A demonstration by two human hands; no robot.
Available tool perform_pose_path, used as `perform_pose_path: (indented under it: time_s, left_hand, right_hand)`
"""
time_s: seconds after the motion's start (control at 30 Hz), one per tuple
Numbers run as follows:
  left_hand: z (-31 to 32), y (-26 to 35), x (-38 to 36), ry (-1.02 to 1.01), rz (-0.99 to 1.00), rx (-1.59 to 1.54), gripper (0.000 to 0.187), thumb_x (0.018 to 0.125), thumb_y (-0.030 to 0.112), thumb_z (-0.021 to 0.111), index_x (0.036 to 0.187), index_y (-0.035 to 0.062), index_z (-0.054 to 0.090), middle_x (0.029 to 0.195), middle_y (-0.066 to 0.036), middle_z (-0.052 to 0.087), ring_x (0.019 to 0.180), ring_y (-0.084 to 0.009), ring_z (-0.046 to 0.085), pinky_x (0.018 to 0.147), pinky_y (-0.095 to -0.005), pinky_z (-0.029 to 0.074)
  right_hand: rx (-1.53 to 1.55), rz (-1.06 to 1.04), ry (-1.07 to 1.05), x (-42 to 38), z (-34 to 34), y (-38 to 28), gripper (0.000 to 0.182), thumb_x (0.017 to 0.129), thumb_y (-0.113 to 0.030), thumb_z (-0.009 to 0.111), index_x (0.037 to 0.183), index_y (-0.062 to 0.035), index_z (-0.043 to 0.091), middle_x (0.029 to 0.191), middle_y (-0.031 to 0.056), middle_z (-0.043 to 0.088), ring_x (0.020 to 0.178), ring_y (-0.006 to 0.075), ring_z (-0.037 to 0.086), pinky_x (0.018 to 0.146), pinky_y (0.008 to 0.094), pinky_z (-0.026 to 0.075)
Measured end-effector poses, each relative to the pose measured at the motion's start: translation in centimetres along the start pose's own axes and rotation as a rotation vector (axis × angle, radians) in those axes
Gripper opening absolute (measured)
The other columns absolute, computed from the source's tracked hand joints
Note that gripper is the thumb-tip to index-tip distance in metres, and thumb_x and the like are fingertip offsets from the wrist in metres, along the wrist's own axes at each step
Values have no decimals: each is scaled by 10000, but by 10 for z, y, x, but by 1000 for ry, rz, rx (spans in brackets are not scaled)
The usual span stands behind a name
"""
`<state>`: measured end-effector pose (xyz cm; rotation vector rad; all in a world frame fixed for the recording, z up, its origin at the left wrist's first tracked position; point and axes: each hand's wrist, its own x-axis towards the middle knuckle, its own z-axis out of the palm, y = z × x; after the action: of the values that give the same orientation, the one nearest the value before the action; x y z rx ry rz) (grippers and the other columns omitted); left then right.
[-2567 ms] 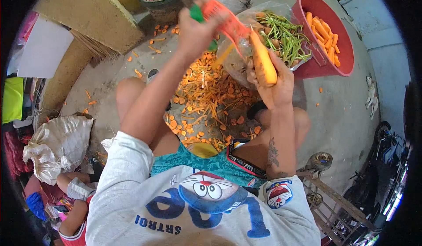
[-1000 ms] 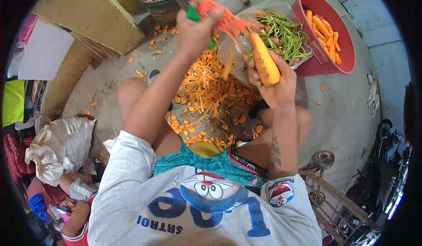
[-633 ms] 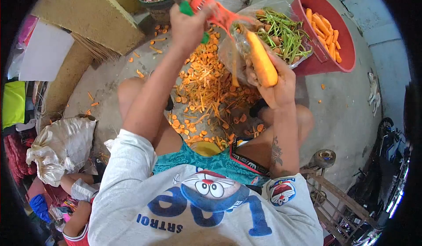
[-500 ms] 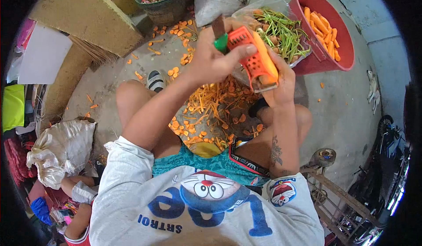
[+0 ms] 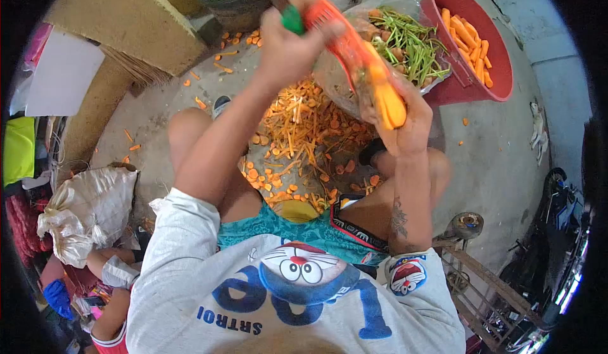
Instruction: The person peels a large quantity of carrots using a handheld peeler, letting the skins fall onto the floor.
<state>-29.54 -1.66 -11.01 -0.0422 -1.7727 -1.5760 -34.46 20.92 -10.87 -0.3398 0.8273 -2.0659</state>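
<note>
My left hand (image 5: 288,50) is wrapped round a red grater-like peeler (image 5: 339,34) and also holds a knife by its green handle (image 5: 292,20). The knife's blade, blurred, points up and away. An orange peeled carrot (image 5: 387,101) lies in my right hand (image 5: 415,120), its near end pointing down toward me. The peeler's lower part is alongside the carrot; motion blur hides whether they touch. Below both hands, carrot peelings and cut ends (image 5: 297,126) lie heaped on the floor between my legs.
Peeled carrots (image 5: 468,34) fill part of a red tub (image 5: 500,69) at the upper right. Beside it is a plastic bag with green stems (image 5: 415,44). A dark bucket (image 5: 237,6) holds rubbish. Sacks stand left and top. Another person's arm (image 5: 114,313) shows at the lower left.
My left hand has moved up and left with the peeler and knife. The carrot is more exposed and has shifted slightly down, and my right hand has moved slightly right.
</note>
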Motion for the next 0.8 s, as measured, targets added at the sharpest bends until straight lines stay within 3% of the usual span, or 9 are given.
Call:
perform_pose_path:
  time_s: [0.1,0.17,0.3,0.37,0.47,0.57,0.63,0.77,0.8]
  left_hand:
    - [-28,-9,19,171,-234,-33,240,864,151,830,1001,37,669,832,2,692,735,-67,626,647,-258,517]
    - [-22,-9,13,232,-276,-49,250,861,158,832,1013,34,677,840,6,693,757,-63,626,669,-258,517]
    - [13,6,-14,-64,99,75,190,920,144,771,1043,42,670,830,-3,688,697,-89,637,629,-251,529]
    - [-4,-2,2,117,-145,100,193,909,136,782,1025,36,665,813,7,681,648,-80,609,571,-238,497]
    - [-31,-16,23,165,-62,35,193,906,156,786,1010,47,665,815,9,686,639,-72,604,543,-236,471]
    - [-5,-17,-1,161,-211,-17,214,905,195,791,1006,57,663,837,9,682,655,-61,595,543,-230,447]
    - [21,11,-25,-83,5,2,210,904,190,793,997,53,664,853,11,682,678,-59,603,559,-228,459]
    - [0,-7,-2,-25,32,-5,213,906,197,795,992,52,665,834,15,678,663,-53,598,555,-226,462]
    - [-19,-15,13,66,-8,42,216,905,195,797,992,49,663,823,17,677,652,-50,594,550,-226,462]
  right_hand:
    - [-68,-31,166,2,7,7,507,1031,-247,511,1445,46,497,1249,118,650,1015,191,654,831,320,534]
    - [159,59,-296,10,-15,3,497,1045,-247,489,1453,37,491,1272,121,646,1079,191,647,907,312,520]
    - [-200,-113,423,8,19,4,515,1052,-303,469,1439,36,508,1233,131,662,915,143,645,712,301,503]
    - [-221,-71,129,1,10,3,511,1051,-233,473,1483,42,467,1347,142,622,1194,213,626,1020,318,488]
    - [-56,-5,-4,4,-12,6,515,1052,-241,476,1481,43,468,1304,136,641,1178,211,633,1013,334,496]
    - [52,8,-81,7,-13,6,505,1055,-249,471,1464,46,474,1257,121,652,1099,190,649,906,335,540]
    - [-151,-92,459,10,22,5,483,1028,-298,511,1394,15,541,1121,119,660,843,182,628,681,310,505]
    - [-60,-11,22,0,-5,4,459,1020,-267,522,1371,28,548,1163,135,674,973,198,668,793,347,551]
    - [-231,-93,283,4,30,8,473,1030,-281,508,1379,36,548,1118,123,671,845,190,617,713,317,490]
